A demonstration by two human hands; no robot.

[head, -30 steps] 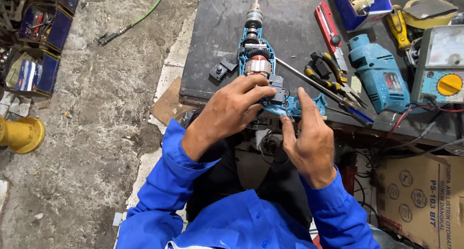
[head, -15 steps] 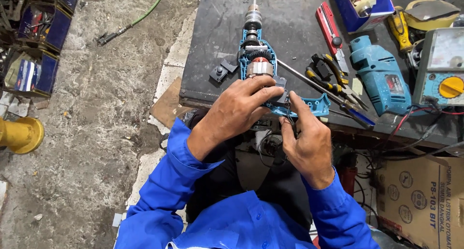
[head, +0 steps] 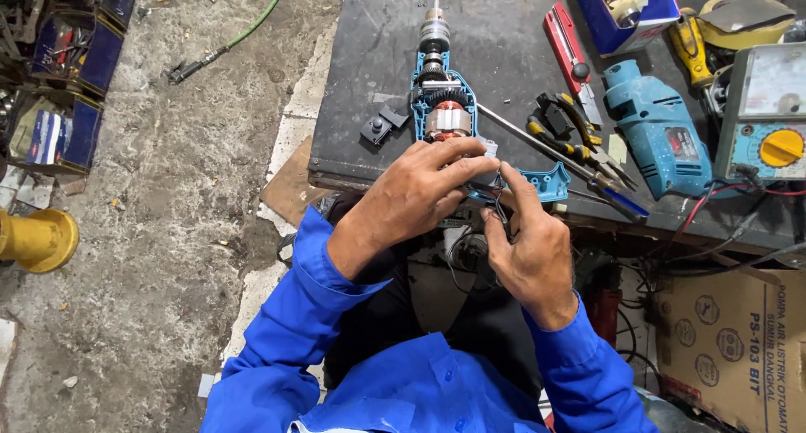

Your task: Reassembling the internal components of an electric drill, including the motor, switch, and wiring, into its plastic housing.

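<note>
The left hand (head: 420, 189) lies curled over the rear of the opened blue drill (head: 445, 114), fingertips pinching something small at its handle end; the right hand (head: 529, 240) pinches thin dark wires (head: 499, 199) there too; the drill lies at the near edge of the dark workbench (head: 369, 63), chuck pointing away; pliers (head: 571, 126), a screwdriver (head: 546, 147) and a second blue drill (head: 655, 122) lie to its right.

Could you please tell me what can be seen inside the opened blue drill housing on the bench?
Inside the opened drill housing sit a dark gear and the copper-wound armature behind the chuck. The handle end is covered by the left hand and right hand, so its parts are hidden.
</note>
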